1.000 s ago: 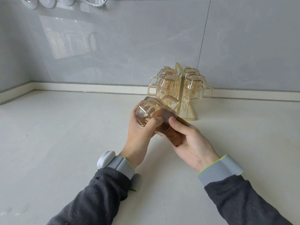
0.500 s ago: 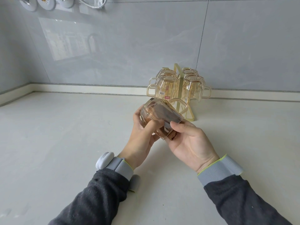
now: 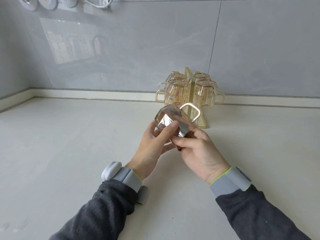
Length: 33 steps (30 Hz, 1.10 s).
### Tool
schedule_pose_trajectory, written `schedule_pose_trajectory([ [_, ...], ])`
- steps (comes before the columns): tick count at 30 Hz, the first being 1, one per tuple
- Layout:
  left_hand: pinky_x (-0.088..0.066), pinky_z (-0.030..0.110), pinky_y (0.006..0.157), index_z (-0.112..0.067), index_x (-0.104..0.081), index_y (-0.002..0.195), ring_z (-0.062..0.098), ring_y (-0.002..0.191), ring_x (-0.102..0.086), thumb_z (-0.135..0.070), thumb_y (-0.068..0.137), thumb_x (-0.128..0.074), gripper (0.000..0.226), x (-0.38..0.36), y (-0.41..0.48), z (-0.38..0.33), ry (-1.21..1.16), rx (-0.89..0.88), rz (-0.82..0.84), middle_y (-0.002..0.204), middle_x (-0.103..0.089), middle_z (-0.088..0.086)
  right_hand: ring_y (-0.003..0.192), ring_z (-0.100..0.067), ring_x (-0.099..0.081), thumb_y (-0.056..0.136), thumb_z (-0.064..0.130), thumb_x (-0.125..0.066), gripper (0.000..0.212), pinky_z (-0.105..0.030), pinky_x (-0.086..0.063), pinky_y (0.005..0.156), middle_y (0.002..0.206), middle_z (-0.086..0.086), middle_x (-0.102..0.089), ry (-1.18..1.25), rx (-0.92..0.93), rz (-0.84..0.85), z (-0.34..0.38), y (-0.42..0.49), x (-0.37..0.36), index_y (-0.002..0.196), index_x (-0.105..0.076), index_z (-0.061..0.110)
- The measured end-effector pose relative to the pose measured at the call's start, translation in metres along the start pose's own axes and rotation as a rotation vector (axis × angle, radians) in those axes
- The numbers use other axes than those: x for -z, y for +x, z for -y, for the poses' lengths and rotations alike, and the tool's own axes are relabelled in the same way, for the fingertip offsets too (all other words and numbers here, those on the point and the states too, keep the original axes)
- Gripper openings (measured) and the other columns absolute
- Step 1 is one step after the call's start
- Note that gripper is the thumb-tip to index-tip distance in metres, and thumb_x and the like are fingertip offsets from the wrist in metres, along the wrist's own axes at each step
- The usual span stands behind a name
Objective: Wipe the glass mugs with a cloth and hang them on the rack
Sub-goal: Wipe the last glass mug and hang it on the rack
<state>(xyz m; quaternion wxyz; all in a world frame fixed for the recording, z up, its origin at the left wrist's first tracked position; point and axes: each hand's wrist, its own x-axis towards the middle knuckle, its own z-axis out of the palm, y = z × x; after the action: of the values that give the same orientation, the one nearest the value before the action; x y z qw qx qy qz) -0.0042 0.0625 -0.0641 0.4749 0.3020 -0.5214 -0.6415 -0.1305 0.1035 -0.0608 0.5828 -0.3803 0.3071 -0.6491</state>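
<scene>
An amber faceted glass mug (image 3: 173, 116) is held tilted above the counter, base toward the upper left and handle (image 3: 192, 110) pointing up. My left hand (image 3: 152, 146) grips its base end, thumb across the side. My right hand (image 3: 202, 153) is at the mug's mouth and holds a brown cloth (image 3: 180, 149). Only a small edge of the cloth shows; the rest is hidden in the mug and under my fingers. Just behind stands the gold rack (image 3: 187, 80), with several amber mugs (image 3: 176, 90) hanging upside down on both sides.
The pale counter (image 3: 69, 144) runs left and toward me. A grey tiled wall (image 3: 121, 49) stands close behind the rack. Round white fixtures and a cable (image 3: 46, 2) hang on the wall at the top left.
The mug has turned in my hands, so its handle now points up, and it has moved slightly toward the rack. Less of the brown cloth shows than before.
</scene>
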Motion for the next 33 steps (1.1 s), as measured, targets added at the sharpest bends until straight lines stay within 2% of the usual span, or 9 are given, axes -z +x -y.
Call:
schedule_pose_trajectory([
  [3, -0.059, 0.028, 0.076, -0.011, -0.064, 0.118, 0.016, 0.084, -0.072, -0.034, 0.079, -0.087, 0.052, -0.001, -0.001, 0.0, 0.015, -0.022, -0.038, 0.081, -0.072, -0.007, 0.125, -0.029, -0.06, 0.073, -0.008, -0.06, 0.061, -0.041, -0.031, 0.11, 0.131, -0.02, -0.066, -0.033, -0.003, 0.02, -0.003, 0.0, 0.0, 0.131, -0.063, 0.008],
  [7, -0.06, 0.032, 0.079, -0.007, -0.063, 0.122, 0.024, 0.095, -0.073, -0.031, 0.074, -0.079, 0.056, 0.002, 0.002, 0.002, 0.024, -0.056, -0.069, 0.108, -0.073, 0.019, 0.127, -0.034, -0.057, 0.076, -0.008, -0.061, 0.053, -0.042, -0.026, 0.116, 0.136, -0.025, -0.06, 0.025, -0.016, 0.073, 0.0, -0.002, -0.001, 0.127, -0.067, 0.008],
  [10, -0.059, 0.031, 0.077, -0.006, -0.062, 0.12, 0.024, 0.092, -0.072, -0.037, 0.065, -0.079, 0.065, 0.002, 0.002, 0.003, 0.01, -0.089, -0.056, 0.113, -0.072, 0.023, 0.124, -0.032, -0.056, 0.079, -0.006, -0.061, 0.055, -0.042, -0.028, 0.119, 0.14, -0.029, -0.055, 0.069, -0.03, 0.121, 0.002, -0.002, 0.0, 0.134, -0.057, -0.002],
  [14, -0.059, 0.029, 0.075, -0.009, -0.063, 0.115, 0.021, 0.087, -0.072, -0.036, 0.063, -0.078, 0.06, 0.002, 0.002, 0.003, 0.009, -0.109, -0.028, 0.103, -0.074, 0.016, 0.119, -0.029, -0.063, 0.08, -0.006, -0.059, 0.048, -0.034, -0.046, 0.108, 0.127, -0.02, -0.066, 0.16, -0.029, 0.145, 0.004, -0.003, -0.002, 0.129, -0.06, -0.001],
  [21, -0.06, 0.031, 0.077, -0.012, -0.062, 0.117, 0.019, 0.088, -0.072, -0.035, 0.063, -0.077, 0.061, 0.002, 0.001, 0.003, 0.003, -0.137, -0.019, 0.099, -0.074, 0.006, 0.121, -0.03, -0.061, 0.082, -0.004, -0.059, 0.04, -0.039, -0.038, 0.114, 0.126, -0.019, -0.067, 0.174, -0.034, 0.155, 0.006, -0.005, -0.003, 0.121, -0.068, 0.003],
  [26, -0.059, 0.031, 0.076, -0.014, -0.062, 0.109, 0.016, 0.077, -0.066, -0.026, 0.071, -0.07, 0.04, 0.004, 0.002, 0.001, -0.017, -0.101, 0.013, 0.088, -0.072, 0.001, 0.123, -0.029, -0.059, 0.081, -0.003, -0.06, 0.046, -0.036, -0.042, 0.112, 0.13, -0.019, -0.064, 0.22, -0.041, 0.218, 0.007, -0.005, -0.004, 0.127, -0.064, 0.003],
  [28, -0.057, 0.032, 0.074, -0.011, -0.06, 0.111, 0.015, 0.07, -0.063, -0.029, 0.068, -0.07, 0.048, 0.005, 0.002, 0.0, -0.042, -0.067, 0.022, 0.081, -0.069, -0.002, 0.129, -0.029, -0.055, 0.084, -0.002, -0.061, 0.052, -0.035, -0.039, 0.115, 0.136, -0.019, -0.059, 0.213, -0.041, 0.251, 0.007, -0.006, -0.004, 0.136, -0.057, 0.002],
  [31, -0.056, 0.031, 0.071, -0.009, -0.059, 0.105, 0.013, 0.063, -0.059, -0.024, 0.074, -0.061, 0.034, 0.005, 0.004, 0.0, -0.097, -0.019, 0.049, 0.073, -0.065, -0.003, 0.145, -0.034, -0.04, 0.086, 0.003, -0.068, 0.062, -0.042, -0.021, 0.124, 0.15, -0.02, -0.048, 0.226, -0.057, 0.254, 0.004, -0.004, -0.001, 0.145, -0.049, 0.001],
  [33, -0.057, 0.027, 0.066, -0.011, -0.057, 0.094, 0.011, 0.057, -0.057, -0.023, 0.074, -0.059, 0.023, 0.005, 0.003, 0.0, -0.134, 0.009, 0.054, 0.065, -0.06, -0.006, 0.148, -0.035, -0.034, 0.08, 0.006, -0.08, 0.07, -0.044, -0.018, 0.125, 0.152, -0.019, -0.048, 0.254, -0.07, 0.233, 0.002, -0.003, 0.001, 0.144, -0.051, 0.003],
])
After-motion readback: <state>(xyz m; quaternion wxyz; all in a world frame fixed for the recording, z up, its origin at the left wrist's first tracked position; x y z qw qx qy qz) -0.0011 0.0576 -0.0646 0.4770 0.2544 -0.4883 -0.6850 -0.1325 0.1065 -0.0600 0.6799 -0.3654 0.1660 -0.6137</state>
